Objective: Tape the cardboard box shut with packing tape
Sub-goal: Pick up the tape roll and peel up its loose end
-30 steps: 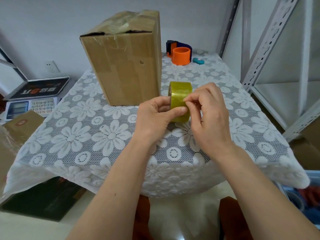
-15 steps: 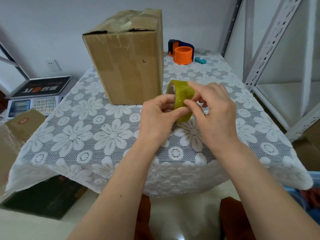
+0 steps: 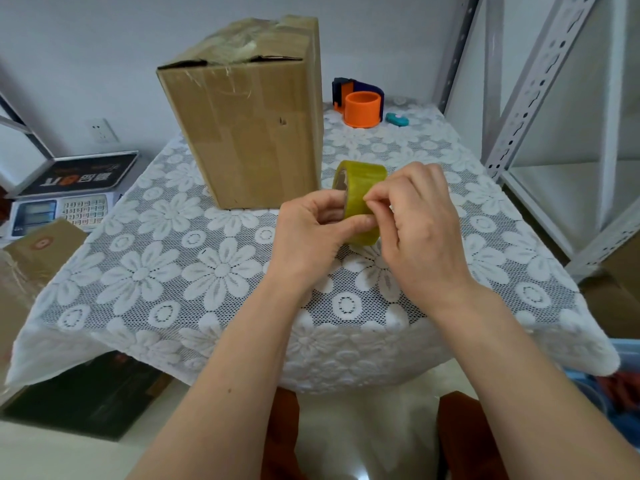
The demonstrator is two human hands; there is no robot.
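Observation:
A tall cardboard box (image 3: 249, 133) stands upright at the back left of the table, its top flaps folded down with old clear tape on them and a small gap at the front edge. Just in front of it, to the right, I hold a yellowish roll of packing tape (image 3: 362, 183) on edge above the tablecloth. My left hand (image 3: 311, 233) grips the roll from the left, thumb pressed on its outer face. My right hand (image 3: 419, 220) pinches at the tape surface with thumb and forefinger. No loose tape end is visible.
A white lace tablecloth (image 3: 173, 271) covers the table. An orange and blue tape dispenser (image 3: 360, 103) and a small teal object (image 3: 397, 119) sit at the back right. A weighing scale (image 3: 65, 199) and another carton (image 3: 24, 271) are at the left. Metal shelving (image 3: 526, 98) stands at the right.
The roll has turned slightly in my hands and my right fingertips have shifted along its outer face. The box has not moved.

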